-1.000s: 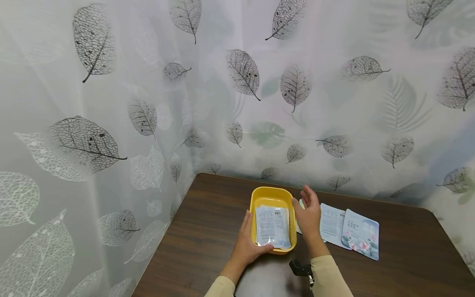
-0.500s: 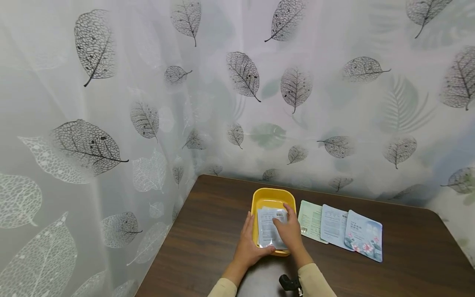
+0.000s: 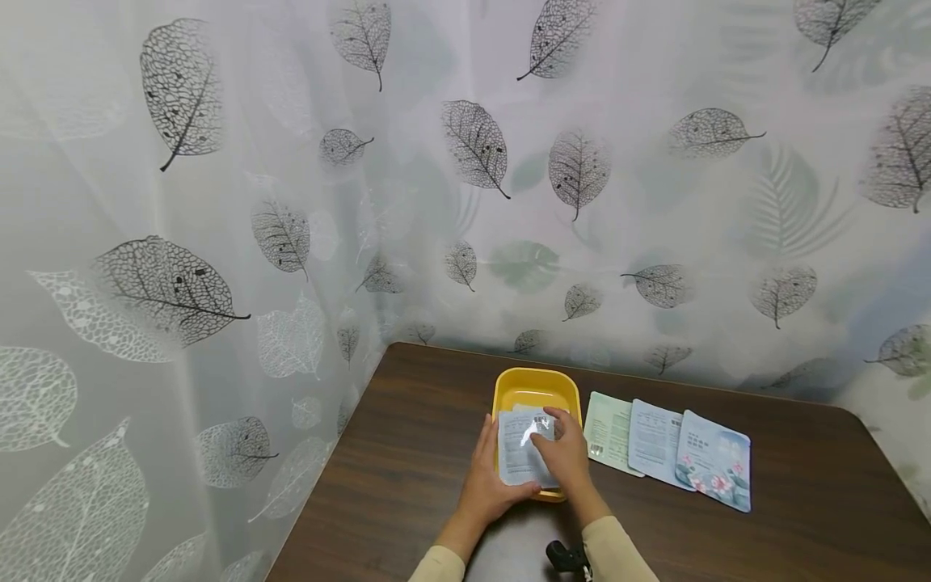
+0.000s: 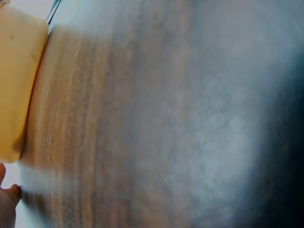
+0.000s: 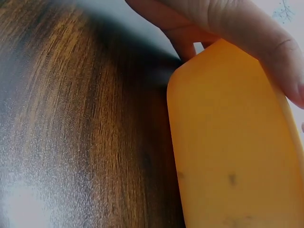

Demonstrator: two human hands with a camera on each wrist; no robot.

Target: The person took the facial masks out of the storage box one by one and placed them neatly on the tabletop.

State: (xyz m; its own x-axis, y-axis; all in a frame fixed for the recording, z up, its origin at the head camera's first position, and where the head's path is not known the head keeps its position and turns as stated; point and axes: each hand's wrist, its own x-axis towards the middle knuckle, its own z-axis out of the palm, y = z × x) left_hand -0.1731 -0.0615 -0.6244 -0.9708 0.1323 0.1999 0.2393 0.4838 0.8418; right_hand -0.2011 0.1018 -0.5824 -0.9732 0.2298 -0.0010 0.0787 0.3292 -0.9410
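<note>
A yellow plastic tray (image 3: pixel 537 377) stands on the table with flat, pale blue printed sachets in it. My left hand (image 3: pixel 486 477) grips the tray at its near left corner, the thumb along the near rim. Over the tray, my right hand (image 3: pixel 569 457) pinches the right edge of the top sachet (image 3: pixel 518 461), which looks like a sheet mask packet. This packet is slightly raised and catches a bright glare. Part of another sachet (image 3: pixel 525 407) shows behind it. The right wrist view has the tray's outer wall (image 5: pixel 228 137) close up, with fingers over its rim.
Right of the tray, a green sachet (image 3: pixel 609 428), a blue sachet (image 3: pixel 655 440) and a flowered sachet (image 3: pixel 714 461) lie overlapping in a row on the dark wood table (image 3: pixel 407 428). A leaf-patterned curtain (image 3: pixel 524 242) hangs behind.
My right hand has come from the tray's right side to over the sachets and taken hold of the top one, which has shifted left and up a little. My left hand stays on the tray.
</note>
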